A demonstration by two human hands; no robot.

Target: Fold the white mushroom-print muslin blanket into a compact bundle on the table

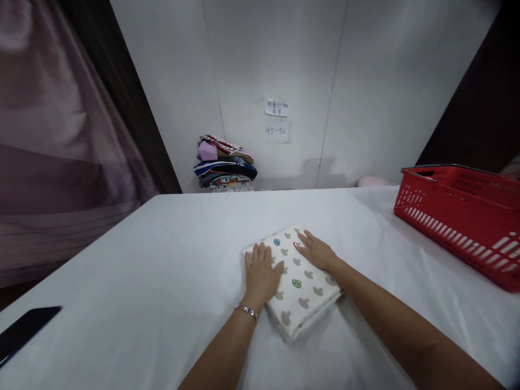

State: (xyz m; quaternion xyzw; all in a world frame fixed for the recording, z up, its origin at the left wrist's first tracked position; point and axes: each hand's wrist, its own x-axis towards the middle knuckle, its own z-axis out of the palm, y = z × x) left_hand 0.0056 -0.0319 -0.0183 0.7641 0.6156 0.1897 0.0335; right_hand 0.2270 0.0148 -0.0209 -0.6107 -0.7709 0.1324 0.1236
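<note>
A white cloth [298,295] printed with beige, green, blue and red mushrooms lies folded into a thick rectangle on the white-covered table [122,271]. It sits at an angle, one corner pointing toward me. My left hand [261,275] rests flat on its left edge, fingers stretched out, with a silver bracelet at the wrist. Across the cloth, my right hand [318,252] lies open on the far right part, fingers spread over the print. Neither hand grips the cloth.
A red plastic basket [459,211] with a metal handle stands at the right. Behind the table's far edge rises a stack of folded fabrics [225,165]. A dark flat object [26,330] lies at the left edge. Paper notes [278,130] hang on the wall; a pinkish curtain [52,151] hangs left.
</note>
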